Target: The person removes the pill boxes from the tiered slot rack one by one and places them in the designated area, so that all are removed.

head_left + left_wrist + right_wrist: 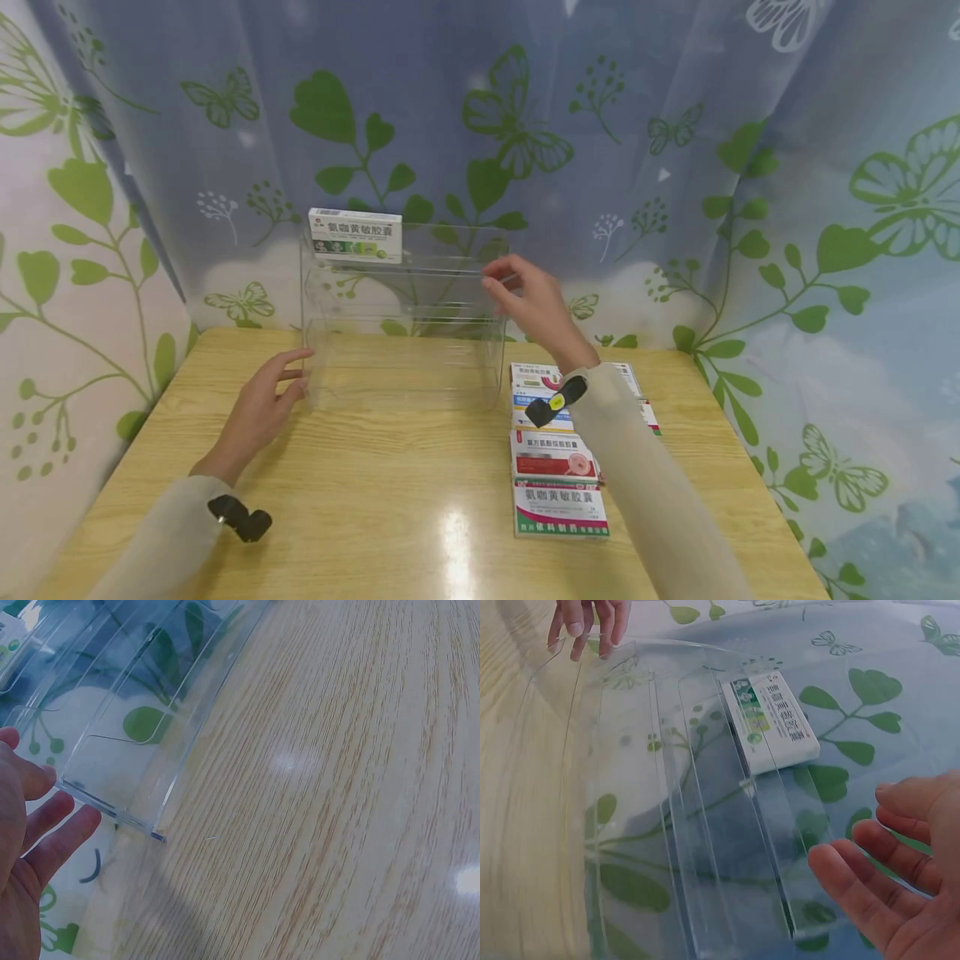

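A clear plastic tiered display rack stands at the back of the table. On its top tier, at the left end, one white and green medicine box leans upright. My left hand is at the rack's lower left side, its fairly straight fingers touching the side panel; the left wrist view shows thumb and fingertips at that edge. Beside the rack's upper right end is my right hand, fingers spread and slightly bent, with nothing held. In the right wrist view, a gap shows between these fingers and the thumb.
Several medicine boxes lie in overlapping rows on the table's right, partly hidden under my right forearm. The wooden table extends in front of the rack. A leaf and butterfly patterned curtain hangs behind and at both sides.
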`<move>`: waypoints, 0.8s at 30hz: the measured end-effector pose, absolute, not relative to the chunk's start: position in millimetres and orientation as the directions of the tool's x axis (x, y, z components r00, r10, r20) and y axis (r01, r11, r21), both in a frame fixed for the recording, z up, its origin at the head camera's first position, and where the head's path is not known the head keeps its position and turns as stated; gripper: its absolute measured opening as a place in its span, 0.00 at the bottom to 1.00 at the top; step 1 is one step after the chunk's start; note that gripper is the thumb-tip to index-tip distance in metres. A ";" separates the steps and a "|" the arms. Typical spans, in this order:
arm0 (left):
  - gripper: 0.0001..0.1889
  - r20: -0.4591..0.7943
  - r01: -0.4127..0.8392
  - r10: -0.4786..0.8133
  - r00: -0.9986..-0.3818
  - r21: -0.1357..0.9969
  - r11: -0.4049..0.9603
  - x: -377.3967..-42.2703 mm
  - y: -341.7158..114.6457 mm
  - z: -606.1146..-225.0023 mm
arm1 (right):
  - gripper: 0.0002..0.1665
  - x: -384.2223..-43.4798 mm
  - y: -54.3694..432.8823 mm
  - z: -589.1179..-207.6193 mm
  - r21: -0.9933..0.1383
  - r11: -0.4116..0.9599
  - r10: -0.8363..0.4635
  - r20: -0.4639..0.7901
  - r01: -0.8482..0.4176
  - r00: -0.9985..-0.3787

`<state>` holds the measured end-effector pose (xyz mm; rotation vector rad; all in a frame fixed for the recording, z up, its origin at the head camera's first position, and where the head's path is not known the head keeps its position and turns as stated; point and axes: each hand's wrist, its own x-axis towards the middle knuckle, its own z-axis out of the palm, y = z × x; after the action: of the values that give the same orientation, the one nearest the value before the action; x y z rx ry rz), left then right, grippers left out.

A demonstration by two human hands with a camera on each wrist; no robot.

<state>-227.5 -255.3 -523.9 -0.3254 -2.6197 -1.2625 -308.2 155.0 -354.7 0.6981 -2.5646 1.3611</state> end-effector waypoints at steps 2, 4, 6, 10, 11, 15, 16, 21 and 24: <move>0.26 0.285 0.287 0.104 -0.953 0.740 0.608 -227.3 -255.6 -523.9 | 0.17 -313.8 145.8 -350.7 -0.725 0.493 -0.336 0.351 -0.481 -0.874; 0.26 0.286 0.289 0.105 -0.952 0.741 0.606 -227.2 -255.7 -523.8 | 0.17 -319.2 136.8 -346.4 -0.706 0.510 -0.345 0.356 -0.491 -0.869; 0.26 0.289 0.292 0.105 -0.952 0.741 0.605 -227.2 -255.7 -523.8 | 0.17 -325.0 128.1 -342.8 -0.684 0.527 -0.349 0.367 -0.504 -0.862; 0.26 0.298 0.301 0.108 -0.949 0.742 0.600 -227.4 -255.7 -524.0 | 0.16 -335.0 110.2 -335.2 -0.667 0.537 -0.357 0.376 -0.517 -0.855; 0.26 0.298 0.301 0.108 -0.948 0.742 0.599 -227.6 -255.9 -524.5 | 0.17 -337.2 105.9 -334.0 -0.666 0.535 -0.359 0.378 -0.520 -0.853; 0.25 0.299 0.306 0.113 -0.948 0.748 0.589 -228.6 -255.7 -525.7 | 0.20 -345.7 90.8 -329.5 -0.669 0.525 -0.364 0.382 -0.526 -0.849; 0.25 0.299 0.306 0.113 -0.948 0.749 0.587 -228.9 -255.7 -526.0 | 0.21 -347.7 87.3 -328.9 -0.673 0.518 -0.366 0.383 -0.528 -0.848; 0.26 0.304 0.308 0.109 -0.946 0.747 0.589 -229.1 -256.1 -527.7 | 0.27 -358.1 68.7 -327.0 -0.666 0.521 -0.380 0.379 -0.534 -0.844; 0.26 0.307 0.309 0.109 -0.945 0.741 0.596 -229.0 -256.7 -527.6 | 0.30 -361.8 56.6 -326.2 -0.655 0.540 -0.390 0.362 -0.529 -0.847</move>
<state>-229.0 -256.7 -527.6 -0.3455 -2.5950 -1.2699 -361.8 56.6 -326.2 0.7837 -2.6015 1.1950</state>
